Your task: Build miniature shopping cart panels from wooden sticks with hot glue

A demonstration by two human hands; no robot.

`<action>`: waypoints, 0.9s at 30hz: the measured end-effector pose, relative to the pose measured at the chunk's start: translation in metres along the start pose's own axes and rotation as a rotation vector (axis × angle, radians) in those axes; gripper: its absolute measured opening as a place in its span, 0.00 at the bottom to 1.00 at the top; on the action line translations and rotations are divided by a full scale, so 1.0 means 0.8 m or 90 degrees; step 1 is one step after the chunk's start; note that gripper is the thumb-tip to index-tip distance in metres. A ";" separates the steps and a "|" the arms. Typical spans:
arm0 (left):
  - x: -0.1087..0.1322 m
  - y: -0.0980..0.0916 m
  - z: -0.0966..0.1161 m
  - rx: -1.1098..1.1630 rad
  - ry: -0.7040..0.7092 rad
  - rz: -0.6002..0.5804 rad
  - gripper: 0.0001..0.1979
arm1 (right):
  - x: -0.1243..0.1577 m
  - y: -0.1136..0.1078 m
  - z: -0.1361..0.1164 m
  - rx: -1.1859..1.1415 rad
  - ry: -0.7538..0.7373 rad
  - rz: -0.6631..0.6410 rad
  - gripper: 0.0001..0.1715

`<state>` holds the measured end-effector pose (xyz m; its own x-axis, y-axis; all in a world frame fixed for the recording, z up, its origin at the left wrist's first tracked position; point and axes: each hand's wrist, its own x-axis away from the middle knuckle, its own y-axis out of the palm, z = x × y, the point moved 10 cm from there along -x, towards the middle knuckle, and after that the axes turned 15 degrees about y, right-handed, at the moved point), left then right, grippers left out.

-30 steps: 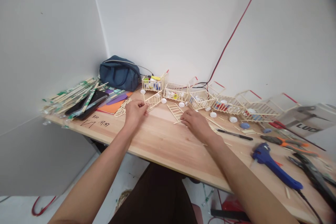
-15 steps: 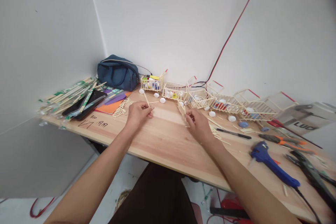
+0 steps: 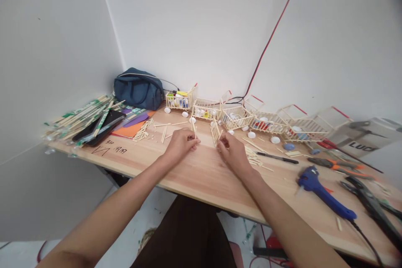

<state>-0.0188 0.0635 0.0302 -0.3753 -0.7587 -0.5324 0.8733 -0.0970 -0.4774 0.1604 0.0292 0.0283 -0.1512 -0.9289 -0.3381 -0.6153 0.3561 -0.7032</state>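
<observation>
My left hand (image 3: 183, 145) pinches a thin wooden stick (image 3: 193, 127) that points up and away from me. Close on its right, my right hand (image 3: 231, 150) grips the near end of a small slatted panel of sticks (image 3: 215, 130), held tilted over the table. The stick and the panel are apart. Short loose sticks (image 3: 253, 157) lie beside my right hand, and a heap of cut sticks (image 3: 143, 130) is left of my left hand. Behind both hands stands a row of little stick-built carts, among them one cart (image 3: 235, 118) with small items inside.
On the right lie a blue glue gun (image 3: 325, 194), a black pen (image 3: 276, 158), orange-handled pliers (image 3: 341, 166) and large black pliers (image 3: 370, 205). Packaged chopsticks (image 3: 84, 117), a dark tray (image 3: 94, 130) and a blue pouch (image 3: 138, 88) occupy the left. Walls rise behind and left.
My left hand has moved right with the stick, closer to the panel, uncovering loose sticks on the table. My right hand keeps hold of the panel, which now shows its slats more broadly.
</observation>
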 end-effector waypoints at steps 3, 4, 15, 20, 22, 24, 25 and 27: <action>-0.005 0.011 0.013 -0.028 0.042 -0.019 0.11 | -0.002 -0.001 0.005 -0.001 0.005 0.005 0.04; -0.007 0.015 0.015 -0.034 0.047 -0.026 0.12 | -0.003 -0.002 0.007 -0.002 0.008 0.007 0.04; -0.016 0.047 0.030 -0.108 0.095 -0.057 0.13 | -0.002 -0.004 0.017 -0.011 0.018 0.000 0.05; -0.020 0.056 0.029 -0.105 0.102 -0.061 0.13 | -0.002 -0.006 0.019 -0.005 0.017 0.004 0.05; -0.020 0.057 0.028 -0.104 0.101 -0.056 0.12 | -0.002 -0.006 0.020 -0.004 0.018 0.005 0.05; -0.018 0.057 0.026 -0.104 0.102 -0.052 0.12 | -0.002 -0.006 0.020 -0.006 0.018 0.008 0.05; -0.017 0.057 0.026 -0.104 0.103 -0.051 0.11 | -0.002 -0.007 0.020 -0.008 0.017 0.011 0.05; -0.016 0.058 0.026 -0.108 0.106 -0.053 0.11 | -0.002 -0.007 0.020 -0.009 0.016 0.015 0.05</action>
<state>0.0328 0.0555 0.0292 -0.5019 -0.6343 -0.5880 0.7778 -0.0337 -0.6276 0.1767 0.0303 0.0228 -0.1860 -0.9224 -0.3386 -0.6220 0.3773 -0.6861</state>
